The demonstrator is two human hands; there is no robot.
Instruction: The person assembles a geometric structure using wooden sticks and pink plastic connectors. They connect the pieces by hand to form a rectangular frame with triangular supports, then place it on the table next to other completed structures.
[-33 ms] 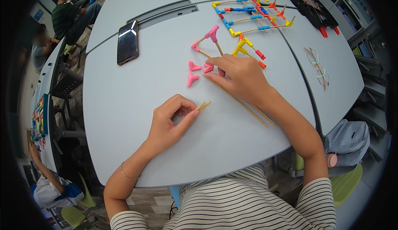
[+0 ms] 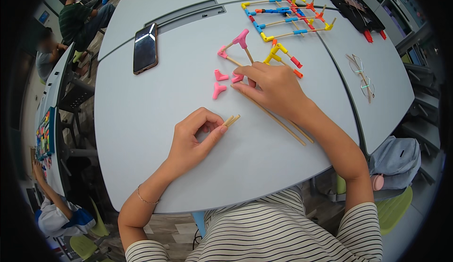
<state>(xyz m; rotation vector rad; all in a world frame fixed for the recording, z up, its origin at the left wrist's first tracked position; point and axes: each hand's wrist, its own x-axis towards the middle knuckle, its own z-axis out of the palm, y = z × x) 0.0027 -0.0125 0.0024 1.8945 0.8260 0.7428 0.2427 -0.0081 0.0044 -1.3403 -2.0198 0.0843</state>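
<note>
The left hand [image 2: 196, 137] is pinching wooden sticks [image 2: 230, 121] in closed fingertips; the right hand [image 2: 272, 86], fingers slightly parted, is bracketing a pink connector [image 2: 238, 77], grip unclear. Beyond those fingers, a pink-jointed frame [image 2: 242, 37] is appearing only partly assembled; just left, a pink elbow [image 2: 220, 76] and three-way connector [image 2: 218, 91] are lying unjoined.

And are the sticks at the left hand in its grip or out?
In: the left hand closes its thumb and fingers around the sticks, whose ends poke out between them.

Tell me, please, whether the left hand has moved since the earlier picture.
No: judged against the phone on the table, the left hand, holding wooden sticks, shows no visible shift in any direction.
</note>
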